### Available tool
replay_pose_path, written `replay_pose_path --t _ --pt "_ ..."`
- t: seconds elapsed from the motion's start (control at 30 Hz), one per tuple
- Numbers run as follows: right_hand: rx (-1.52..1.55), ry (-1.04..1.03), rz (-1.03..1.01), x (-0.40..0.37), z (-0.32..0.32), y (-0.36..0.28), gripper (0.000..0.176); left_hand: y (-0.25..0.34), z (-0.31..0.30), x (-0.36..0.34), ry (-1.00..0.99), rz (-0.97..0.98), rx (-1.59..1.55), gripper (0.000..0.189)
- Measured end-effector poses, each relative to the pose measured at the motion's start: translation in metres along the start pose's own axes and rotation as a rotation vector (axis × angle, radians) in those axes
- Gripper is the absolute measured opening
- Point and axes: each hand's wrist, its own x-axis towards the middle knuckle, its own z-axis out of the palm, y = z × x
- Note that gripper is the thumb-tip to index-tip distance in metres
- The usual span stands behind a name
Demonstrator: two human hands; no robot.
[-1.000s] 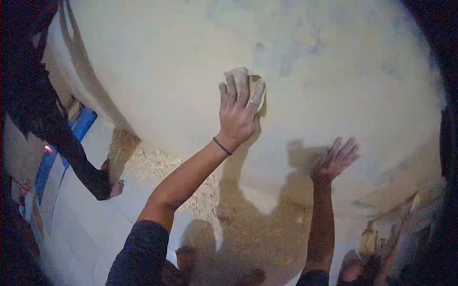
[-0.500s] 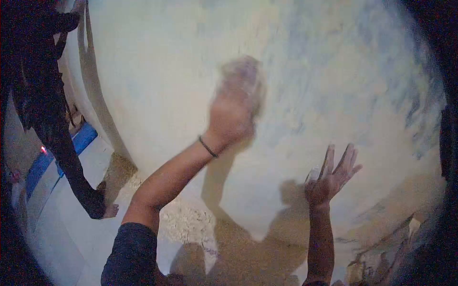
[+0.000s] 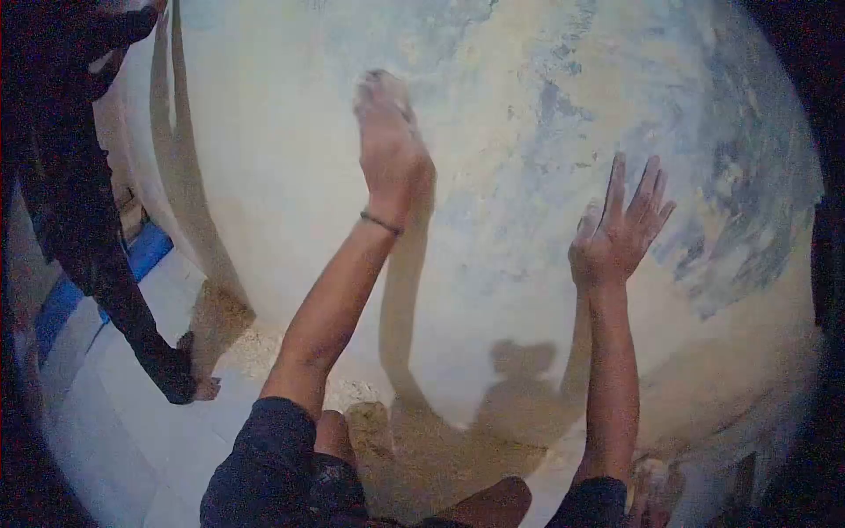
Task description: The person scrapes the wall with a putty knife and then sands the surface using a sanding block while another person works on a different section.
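In front of me my left hand [image 3: 389, 145] reaches up to the pale wall [image 3: 290, 167], a dark band round its wrist. Its fingers are closed and whitened with dust; what they hold, if anything, is blurred and I cannot make it out. On the right, my right hand [image 3: 620, 229] is open with its fingers spread, at the wall and holding nothing. Patches of grey-blue show through the cream wall surface around both hands. Whitish dust coats the right fingers too.
A person in dark clothes [image 3: 75, 202] stands close to the wall at left, one bare foot [image 3: 206, 388] on the pale floor [image 3: 132, 414]. Behind that person lies a blue object [image 3: 151, 251]. Whitish debris [image 3: 255, 352] lies along the wall's foot.
My left hand has moved up and a little left along the wall, its arm straighter. My right hand is higher in view, still spread. More of the grey-blue patches show, and my legs have come into view.
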Motion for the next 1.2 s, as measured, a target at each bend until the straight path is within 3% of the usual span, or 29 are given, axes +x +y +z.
replay_pose_path --t 0.07,0.1,0.17,0.27,0.37,0.47,0.5,0.57,0.7,0.83,0.9,0.93,0.97,1.03,1.07,1.13,1.17,1.2 --pt "-0.005 0.015 -0.022 -0.004 0.001 0.003 0.090 -0.001 0.009 0.020 0.157 -0.307 -0.141 0.063" --pt "-0.023 -0.007 0.001 -0.001 0.001 0.004 0.090 0.015 0.016 0.019 0.161 -0.315 -0.127 0.063" --pt "-0.025 -0.039 0.033 -0.001 0.006 0.001 0.091 0.052 0.025 0.004 -0.025 0.038 -0.207 0.064" --pt "-0.062 -0.011 0.007 0.001 0.008 0.000 0.092 0.037 0.020 0.011 -0.069 0.068 -0.189 0.065" --pt "-0.167 -0.077 0.109 0.011 0.003 -0.025 0.090 -0.020 0.007 0.045 0.122 -0.178 -0.060 0.062" --pt "0.053 -0.070 0.004 0.044 0.024 -0.074 0.082 -0.009 0.011 0.051 0.148 -0.238 -0.141 0.060" --pt "0.052 -0.080 -0.006 0.055 0.030 -0.091 0.081 0.003 0.003 0.042 0.157 -0.227 -0.148 0.060" --pt "0.046 -0.081 -0.024 0.066 0.039 -0.102 0.081 0.030 -0.005 0.025 -0.099 0.124 -0.198 0.060" --pt "0.026 -0.065 0.001 0.060 0.039 -0.096 0.080 -0.020 0.007 0.066 0.156 -0.095 -0.033 0.059" --pt "0.001 -0.080 0.004 0.060 0.040 -0.105 0.082 -0.030 0.032 0.081 0.246 -0.173 0.011 0.057" --pt "-0.003 -0.062 -0.001 0.058 0.043 -0.105 0.083 0.007 0.022 0.074 0.014 0.300 -0.232 0.054" --pt "-0.013 -0.046 -0.006 0.057 0.044 -0.101 0.084 0.007 0.016 0.078 0.004 0.317 -0.308 0.055" --pt "-0.021 -0.036 -0.007 0.058 0.044 -0.100 0.084 -0.009 0.016 0.085 0.015 0.321 -0.312 0.055" --pt "0.010 -0.041 -0.002 0.056 0.042 -0.103 0.084 -0.057 0.030 0.110 0.255 0.027 -0.120 0.057" --pt "0.031 -0.052 0.007 0.055 0.041 -0.102 0.083 -0.064 0.038 0.117 0.249 0.038 -0.140 0.057" --pt "0.025 -0.042 0.010 0.055 0.043 -0.102 0.083 -0.065 0.046 0.123 0.384 -0.155 0.000 0.058" --pt "0.033 -0.028 -0.002 0.054 0.044 -0.102 0.083 -0.054 0.048 0.117 0.373 -0.156 -0.010 0.058" --pt "0.080 -0.011 -0.012 0.053 0.045 -0.101 0.083 -0.042 0.050 0.107 0.256 0.113 -0.085 0.061"
